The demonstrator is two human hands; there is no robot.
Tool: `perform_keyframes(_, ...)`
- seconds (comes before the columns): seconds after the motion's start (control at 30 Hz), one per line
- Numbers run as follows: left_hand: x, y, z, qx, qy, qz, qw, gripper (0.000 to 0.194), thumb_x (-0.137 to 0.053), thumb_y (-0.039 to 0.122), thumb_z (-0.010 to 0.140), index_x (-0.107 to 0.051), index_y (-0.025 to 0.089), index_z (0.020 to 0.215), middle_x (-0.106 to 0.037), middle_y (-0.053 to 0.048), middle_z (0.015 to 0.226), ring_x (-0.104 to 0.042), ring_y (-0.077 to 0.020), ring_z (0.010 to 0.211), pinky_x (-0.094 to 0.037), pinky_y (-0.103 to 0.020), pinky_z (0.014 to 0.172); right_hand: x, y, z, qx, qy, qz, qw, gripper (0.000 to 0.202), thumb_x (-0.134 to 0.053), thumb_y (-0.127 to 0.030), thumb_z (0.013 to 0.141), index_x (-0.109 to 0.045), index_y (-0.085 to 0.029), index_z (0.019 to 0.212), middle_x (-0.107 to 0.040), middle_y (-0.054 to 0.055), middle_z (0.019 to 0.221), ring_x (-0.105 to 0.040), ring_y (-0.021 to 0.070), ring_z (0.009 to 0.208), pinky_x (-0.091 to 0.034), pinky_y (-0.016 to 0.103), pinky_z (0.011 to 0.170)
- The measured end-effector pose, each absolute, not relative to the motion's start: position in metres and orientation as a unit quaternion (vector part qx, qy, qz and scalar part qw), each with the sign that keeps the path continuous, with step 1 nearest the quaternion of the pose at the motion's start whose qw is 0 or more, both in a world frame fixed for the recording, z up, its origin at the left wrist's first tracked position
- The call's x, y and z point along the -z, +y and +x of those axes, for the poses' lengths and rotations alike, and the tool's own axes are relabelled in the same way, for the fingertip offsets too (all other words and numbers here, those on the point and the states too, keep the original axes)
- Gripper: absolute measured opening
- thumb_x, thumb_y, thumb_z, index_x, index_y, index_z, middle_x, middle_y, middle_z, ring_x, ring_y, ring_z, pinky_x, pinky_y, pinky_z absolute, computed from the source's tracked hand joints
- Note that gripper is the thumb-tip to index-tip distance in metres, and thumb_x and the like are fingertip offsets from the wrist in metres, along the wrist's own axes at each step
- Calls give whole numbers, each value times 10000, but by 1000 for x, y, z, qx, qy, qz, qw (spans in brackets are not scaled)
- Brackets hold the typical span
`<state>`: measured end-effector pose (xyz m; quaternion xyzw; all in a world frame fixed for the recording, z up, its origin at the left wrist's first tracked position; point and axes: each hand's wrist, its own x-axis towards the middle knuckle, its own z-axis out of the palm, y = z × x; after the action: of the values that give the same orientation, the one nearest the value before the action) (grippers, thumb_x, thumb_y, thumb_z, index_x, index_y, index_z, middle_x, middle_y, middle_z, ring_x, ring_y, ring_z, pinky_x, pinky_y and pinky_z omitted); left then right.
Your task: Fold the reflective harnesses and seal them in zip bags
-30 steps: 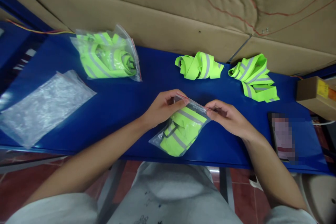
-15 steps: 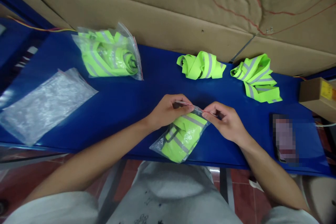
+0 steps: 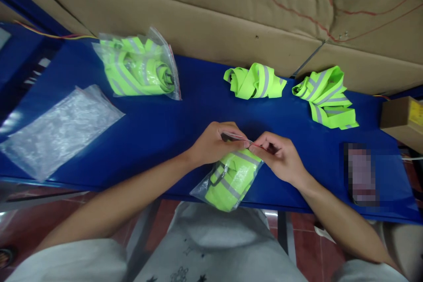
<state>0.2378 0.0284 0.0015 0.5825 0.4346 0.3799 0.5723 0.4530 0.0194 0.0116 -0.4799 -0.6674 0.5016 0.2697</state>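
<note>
A clear zip bag with a folded yellow-green reflective strap and a dark buckle inside lies at the table's front edge. My left hand pinches the bag's red-lined top edge from the left. On the same edge, my right hand pinches from the right, its fingertips close against the left thumb. Both hands are closed on the zip seal. Part of the seal is hidden behind the fingers.
A filled zip bag and flat clear bags lie left on the blue table. Two loose reflective straps, one bundled and one looser, lie behind. A phone and a cardboard box are right.
My hands have come closer together along the bag's seal, the left one moving right and the right one slightly left. The bag has shifted a little toward me.
</note>
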Motion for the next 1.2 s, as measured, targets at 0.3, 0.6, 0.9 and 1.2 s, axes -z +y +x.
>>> perform_keyframes(0.3,-16,53,202,-226,387,613,650,297,-691,433,895,-814,273,1113,-794,-41,1134,-738,-236,1069,-574,-341,936,-21,39,476,-562,-653,-456,223,309,-773,-484,863,-785,-208,1002,-763,45,946,-674,165,831,-514,275,736)
perform_keyframes(0.6,-24,53,194,-223,390,576,683,373,-716,540,863,-832,209,992,-805,-64,957,-743,-230,898,-590,-312,801,-23,44,480,-572,-603,-488,268,295,-828,-488,808,-826,-223,939,-748,36,838,-553,108,630,-454,248,580)
perform_keyframes(0.9,-12,55,193,-257,412,516,706,704,-648,608,914,-539,225,1495,-718,-126,1279,-708,-244,1112,-567,-337,889,-17,48,489,-567,-582,-516,272,378,-828,-562,788,-763,-190,804,-681,25,713,-610,124,639,-521,247,620)
perform_keyframes(1.2,-23,-12,241,-234,577,751,222,1140,-807,621,754,-193,245,1639,-419,-230,1578,-393,-420,1481,-347,-634,1170,-2,40,474,-692,-444,-424,379,290,-781,-486,872,-641,-233,847,-700,10,964,-698,166,967,-584,373,998)
